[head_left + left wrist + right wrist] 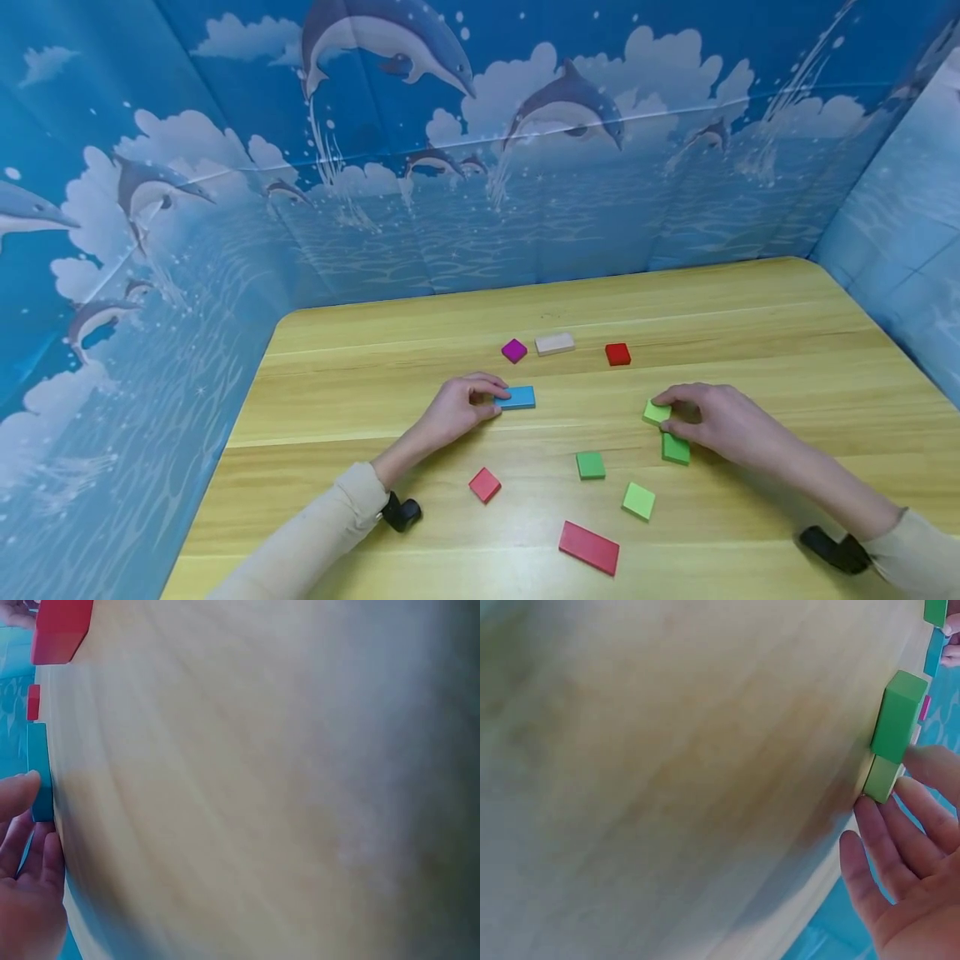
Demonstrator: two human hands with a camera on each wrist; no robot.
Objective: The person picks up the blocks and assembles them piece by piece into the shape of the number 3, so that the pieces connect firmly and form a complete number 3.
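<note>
A blue rectangular block (517, 398) lies flat on the table, pinched at its left end between thumb and fingers of my left hand (456, 410); the left wrist view shows the blue block (40, 769) beside the left hand (31, 877). On the right, my right hand (731, 425) holds a light green block (656, 412) between thumb and fingers. Just below it lies a darker green block (676, 449), close to the thumb. In the right wrist view the light green block (882, 778) is at the fingertips of the right hand (915, 862), next to the green block (899, 716).
Behind the hands lie a purple block (514, 351), a pale block (554, 343) and a red block (618, 354). Nearer are a small red block (485, 485), a green block (590, 465), a light green block (638, 501) and a long red block (589, 547). Dolphin-print cloth (480, 225) hangs behind.
</note>
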